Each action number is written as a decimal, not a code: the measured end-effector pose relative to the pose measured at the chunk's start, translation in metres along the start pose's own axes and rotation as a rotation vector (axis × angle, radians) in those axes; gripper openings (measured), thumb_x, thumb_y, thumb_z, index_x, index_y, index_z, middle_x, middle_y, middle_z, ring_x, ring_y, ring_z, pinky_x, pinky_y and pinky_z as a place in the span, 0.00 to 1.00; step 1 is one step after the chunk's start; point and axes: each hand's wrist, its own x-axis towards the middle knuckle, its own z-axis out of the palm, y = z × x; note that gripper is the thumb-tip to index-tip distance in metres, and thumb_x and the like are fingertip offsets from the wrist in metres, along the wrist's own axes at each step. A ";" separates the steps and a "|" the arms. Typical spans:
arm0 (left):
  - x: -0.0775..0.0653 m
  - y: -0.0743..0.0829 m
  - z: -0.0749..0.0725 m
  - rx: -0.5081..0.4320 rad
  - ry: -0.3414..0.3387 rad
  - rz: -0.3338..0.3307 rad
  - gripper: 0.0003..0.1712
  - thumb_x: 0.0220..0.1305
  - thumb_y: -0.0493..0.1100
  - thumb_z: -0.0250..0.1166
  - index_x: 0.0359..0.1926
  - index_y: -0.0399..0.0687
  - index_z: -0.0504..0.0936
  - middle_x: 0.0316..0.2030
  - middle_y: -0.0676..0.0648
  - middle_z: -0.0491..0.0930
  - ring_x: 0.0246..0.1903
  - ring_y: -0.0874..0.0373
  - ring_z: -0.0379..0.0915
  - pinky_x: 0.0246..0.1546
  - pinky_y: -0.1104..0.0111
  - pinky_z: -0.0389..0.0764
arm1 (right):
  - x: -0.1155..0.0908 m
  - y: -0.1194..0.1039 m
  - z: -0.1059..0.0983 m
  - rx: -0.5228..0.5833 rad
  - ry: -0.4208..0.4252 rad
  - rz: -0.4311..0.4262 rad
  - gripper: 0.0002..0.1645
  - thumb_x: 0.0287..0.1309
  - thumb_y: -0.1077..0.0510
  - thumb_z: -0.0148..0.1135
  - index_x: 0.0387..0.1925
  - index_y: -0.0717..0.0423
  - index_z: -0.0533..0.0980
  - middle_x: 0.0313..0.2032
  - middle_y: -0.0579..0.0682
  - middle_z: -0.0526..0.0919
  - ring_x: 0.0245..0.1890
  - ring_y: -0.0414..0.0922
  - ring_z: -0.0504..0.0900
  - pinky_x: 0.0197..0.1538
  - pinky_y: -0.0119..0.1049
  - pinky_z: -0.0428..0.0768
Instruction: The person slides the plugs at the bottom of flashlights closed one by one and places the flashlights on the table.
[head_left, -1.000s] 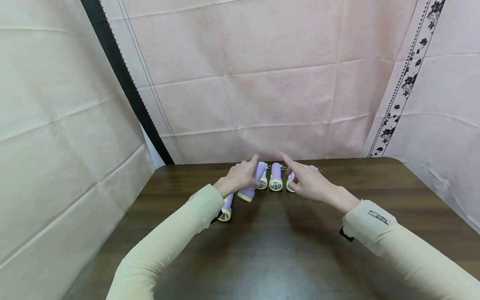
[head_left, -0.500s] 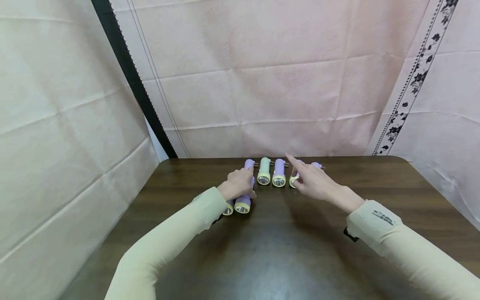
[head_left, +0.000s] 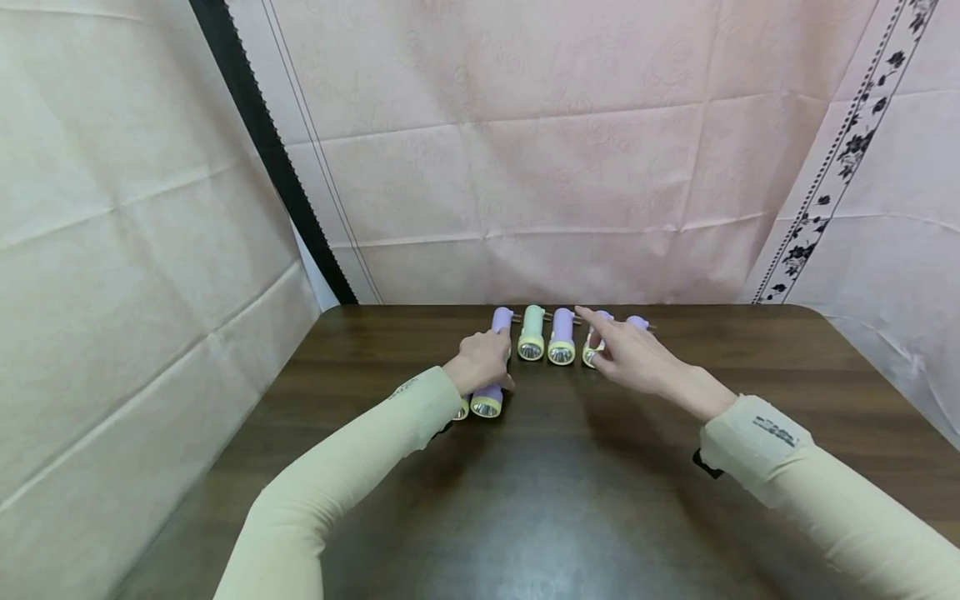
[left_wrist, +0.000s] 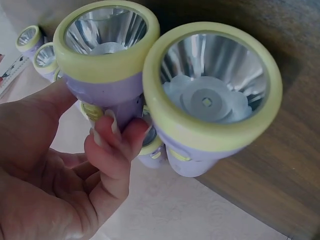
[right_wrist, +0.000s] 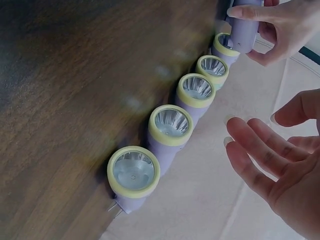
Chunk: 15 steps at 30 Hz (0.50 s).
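My left hand grips a purple flashlight with a pale yellow rim, thumb on one side and curled fingers on the other. Right beside it lies a second purple flashlight, mostly covered by the left hand in the head view. Behind them is a row of flashlights: a purple one, a mint green one and further purple ones, such as the one in the middle. Over the row's right end, my right hand hovers with relaxed, spread fingers and holds nothing. It partly hides two purple flashlights there.
The flashlights lie on a dark brown wooden table, the row near its far edge. A pale cloth hangs behind the table, and another stretch of cloth rises on the left. Metal prongs stick out from the end flashlight.
My left hand has brought its tilted flashlight down and left, against the flashlight at the front left. The right hand stays over the row. The head view has shifted slightly.
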 end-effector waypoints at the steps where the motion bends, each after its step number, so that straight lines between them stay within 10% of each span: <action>1: 0.001 0.000 0.001 -0.002 -0.005 -0.003 0.38 0.46 0.58 0.76 0.51 0.44 0.70 0.45 0.44 0.80 0.39 0.50 0.80 0.33 0.60 0.81 | 0.000 0.000 0.001 0.000 -0.003 0.001 0.41 0.53 0.66 0.58 0.70 0.60 0.58 0.37 0.53 0.84 0.26 0.38 0.77 0.30 0.35 0.74; 15: 0.002 0.000 0.003 0.009 -0.021 -0.006 0.35 0.46 0.58 0.76 0.48 0.44 0.72 0.47 0.44 0.79 0.40 0.51 0.80 0.35 0.59 0.81 | -0.001 0.003 -0.001 -0.009 -0.023 0.026 0.37 0.54 0.65 0.58 0.67 0.56 0.62 0.37 0.51 0.84 0.27 0.39 0.77 0.30 0.36 0.75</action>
